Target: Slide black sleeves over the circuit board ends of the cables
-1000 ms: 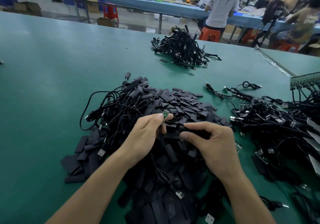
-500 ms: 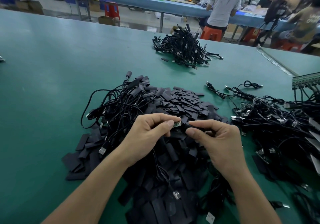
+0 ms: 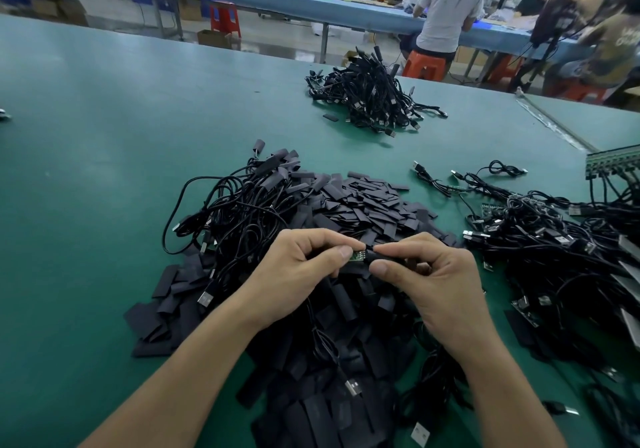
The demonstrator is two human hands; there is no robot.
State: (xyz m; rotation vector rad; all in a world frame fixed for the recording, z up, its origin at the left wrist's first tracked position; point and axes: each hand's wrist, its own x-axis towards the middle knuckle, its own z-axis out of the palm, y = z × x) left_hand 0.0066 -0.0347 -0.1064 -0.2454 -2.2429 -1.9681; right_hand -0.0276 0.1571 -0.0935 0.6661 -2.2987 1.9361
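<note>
Over the middle of the green table (image 3: 104, 170) my left hand (image 3: 298, 274) pinches a small green circuit board (image 3: 356, 256) at the end of a black cable. My right hand (image 3: 429, 277) pinches a black sleeve (image 3: 384, 258) between thumb and forefinger. The sleeve's open end meets the board's right edge, and a short piece of green board shows between my fingertips. Under both hands lies a big heap of loose black sleeves (image 3: 363, 205) mixed with black cables (image 3: 235, 212).
A pile of cables (image 3: 367, 97) lies at the far middle of the table. A tangle of cables with bare boards and USB plugs (image 3: 554, 239) spreads at the right. Beyond the table, people work at a long blue bench (image 3: 346, 14) with orange stools.
My left hand turned the board from pointing up to lying sideways. My right hand lifted a sleeve from the heap and brought its open end to the board.
</note>
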